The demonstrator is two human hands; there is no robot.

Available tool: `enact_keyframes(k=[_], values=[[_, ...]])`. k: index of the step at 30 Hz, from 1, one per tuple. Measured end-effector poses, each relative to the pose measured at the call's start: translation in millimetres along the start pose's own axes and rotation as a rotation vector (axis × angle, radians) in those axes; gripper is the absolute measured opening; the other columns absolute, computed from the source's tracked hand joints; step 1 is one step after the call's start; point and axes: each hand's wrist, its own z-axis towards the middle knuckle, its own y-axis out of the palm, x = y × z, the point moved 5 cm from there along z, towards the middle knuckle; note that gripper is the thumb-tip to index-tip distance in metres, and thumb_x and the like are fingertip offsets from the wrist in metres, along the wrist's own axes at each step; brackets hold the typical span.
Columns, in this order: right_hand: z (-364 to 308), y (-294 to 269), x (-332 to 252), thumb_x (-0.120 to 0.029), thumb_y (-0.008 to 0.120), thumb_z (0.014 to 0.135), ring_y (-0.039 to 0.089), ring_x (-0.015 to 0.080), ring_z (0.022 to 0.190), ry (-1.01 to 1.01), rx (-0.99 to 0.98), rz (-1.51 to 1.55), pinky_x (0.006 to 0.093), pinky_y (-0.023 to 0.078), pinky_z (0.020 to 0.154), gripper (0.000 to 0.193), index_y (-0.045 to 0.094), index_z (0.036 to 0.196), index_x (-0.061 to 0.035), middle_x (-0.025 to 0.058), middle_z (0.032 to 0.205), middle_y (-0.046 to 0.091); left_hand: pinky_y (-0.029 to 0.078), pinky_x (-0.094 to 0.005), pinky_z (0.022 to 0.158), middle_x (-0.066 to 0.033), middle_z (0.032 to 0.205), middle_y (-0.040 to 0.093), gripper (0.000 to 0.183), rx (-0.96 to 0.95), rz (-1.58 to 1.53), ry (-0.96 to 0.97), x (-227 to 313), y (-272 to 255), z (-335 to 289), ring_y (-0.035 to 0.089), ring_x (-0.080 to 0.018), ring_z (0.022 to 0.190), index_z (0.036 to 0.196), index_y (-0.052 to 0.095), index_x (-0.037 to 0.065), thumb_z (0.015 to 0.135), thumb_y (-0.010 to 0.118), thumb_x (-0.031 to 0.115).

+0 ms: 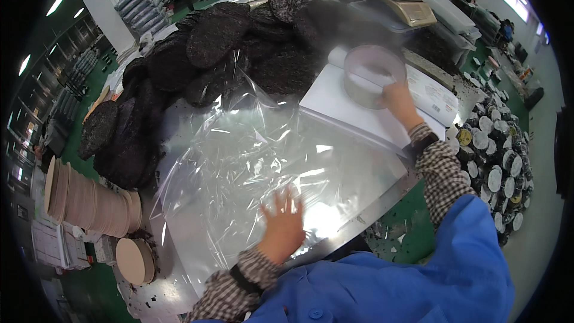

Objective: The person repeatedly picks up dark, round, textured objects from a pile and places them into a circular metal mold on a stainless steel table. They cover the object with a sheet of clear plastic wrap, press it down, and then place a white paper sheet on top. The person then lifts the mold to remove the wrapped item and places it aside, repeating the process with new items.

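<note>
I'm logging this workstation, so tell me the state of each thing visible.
Plastic sheet, spread out, wrinkled
Clear ring, held, unclear whether lifted
White sheets, stacked flat
Dark discs, heaped
Pale discs, packed in a tipped row
Left hand, open, spread
Right hand, closed in a grip

Plastic film (239, 161) lies on the table (167, 292), discs (215, 42) behind it (paper sheets (326, 93) at its right rear).

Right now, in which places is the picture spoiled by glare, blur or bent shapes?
Head view: bright glare streaks across the clear film; head view: the fingers of the left hand are blurred; head view: a dark smear, its cause unclear, lies beyond the round clear container; head view: fisheye distortion tilts the white pillar, and the corners are black.
</note>
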Motion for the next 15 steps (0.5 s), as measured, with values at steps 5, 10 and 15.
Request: enact_keyframes(k=[5, 10, 15], values=[[-54, -36, -62, -0.014, 0.074, 0.078, 0.029, 0.0393, 0.140, -0.192, -0.103, 0.548, 0.0590, 0.017, 0.116, 0.049, 0.053, 0.122, -0.0058, 0.0171, 0.148, 0.038, 0.048, -0.0593, 0.085, -0.0199, 0.126, 0.057, 0.044, 0.149, -0.098, 0.022, 1, 41, 42, 0.058, -0.0389, 0.110, 0.133, 0.049, 0.007, 0.093, 0.056, 0.023], [-153, 20, -100, -0.027, 0.078, 0.077, 0.012, 0.0415, 0.147, -0.560, -0.748, 0.557, 0.0527, 0.010, 0.119, 0.037, 0.056, 0.104, -0.0137, 0.0167, 0.156, 0.028, 0.048, -0.0542, 0.089, -0.0225, 0.122, 0.058, 0.053, 0.044, -0.672, -0.111, -49, 6, 50, 0.059, -0.0357, 0.109, 0.132, 0.045, 0.003, 0.095, 0.057, 0.039], [-145, 12, -93, -0.026, 0.073, 0.082, 0.019, 0.0428, 0.143, -0.510, -0.762, 0.731, 0.0521, 0.015, 0.118, 0.020, 0.061, 0.090, -0.0130, 0.0120, 0.153, 0.035, 0.049, -0.0545, 0.086, -0.0254, 0.128, 0.053, 0.053, 0.225, -0.019, 0.039, 6, 47, 77, 0.056, -0.0391, 0.112, 0.128, 0.049, 0.003, 0.093, 0.056, 0.042]])
